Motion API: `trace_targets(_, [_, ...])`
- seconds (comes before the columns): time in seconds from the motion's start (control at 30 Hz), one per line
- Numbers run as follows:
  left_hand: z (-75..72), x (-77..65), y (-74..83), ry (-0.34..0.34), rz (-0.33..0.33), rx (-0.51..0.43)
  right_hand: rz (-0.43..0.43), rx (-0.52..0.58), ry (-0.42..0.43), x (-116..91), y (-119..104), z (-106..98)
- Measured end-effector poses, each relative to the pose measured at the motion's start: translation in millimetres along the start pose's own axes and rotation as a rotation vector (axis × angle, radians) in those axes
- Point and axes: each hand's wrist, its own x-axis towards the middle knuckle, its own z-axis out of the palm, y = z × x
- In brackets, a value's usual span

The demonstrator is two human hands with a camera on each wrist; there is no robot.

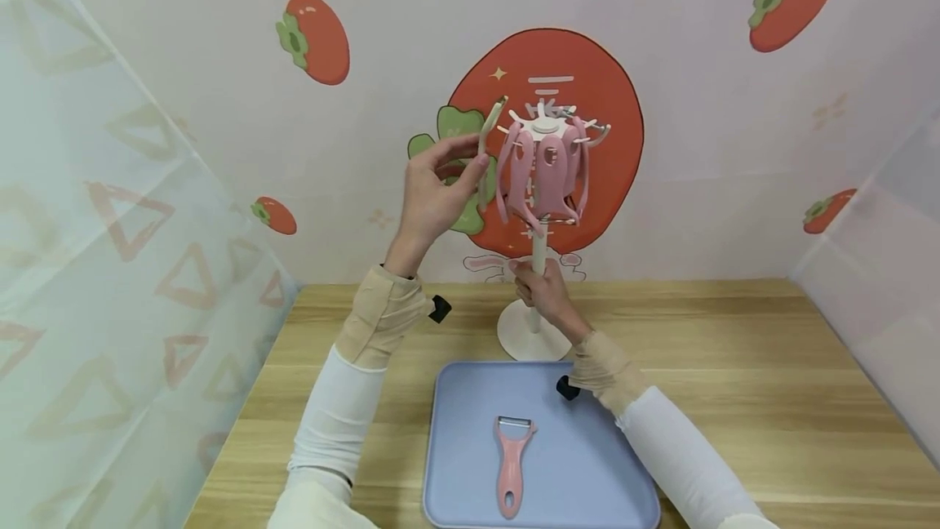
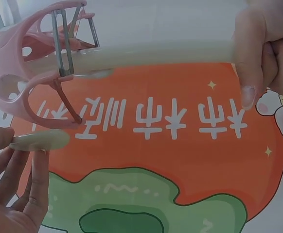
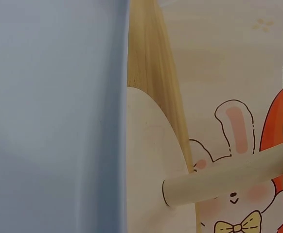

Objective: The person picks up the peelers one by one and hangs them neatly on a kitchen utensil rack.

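Note:
A white rack [image 1: 545, 126] with hooks round its top stands on a round base [image 1: 523, 341]. Several pink peelers [image 1: 551, 174] hang from it, metal blades downward. My right hand [image 1: 547, 292] grips the rack's post [image 3: 229, 172] below them. To the left of the hooks, my left hand [image 1: 441, 190] pinches a slim pale green utensil [image 1: 488, 131], seen edge-on and tilted; its exact kind I cannot tell. In the left wrist view the rounded handle end of this utensil [image 2: 42, 140] shows between thumb and fingers, beside a hanging pink peeler [image 2: 39, 92].
A blue tray [image 1: 580, 464] lies in front of the rack's base on the wooden table [image 1: 734, 382]. On the tray rests a pink peeler [image 1: 511, 464], blade end away from me. Behind the rack rises a printed backdrop [image 1: 690, 145], with a patterned side curtain [image 1: 110, 268] at left.

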Motion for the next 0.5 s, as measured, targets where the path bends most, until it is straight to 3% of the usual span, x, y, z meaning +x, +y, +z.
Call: trace_targets(0.5, [8.5,9.3,4.6,-0.028,0.005,0.028,0.005,0.005,-0.006,0.3,0.0,-1.6])
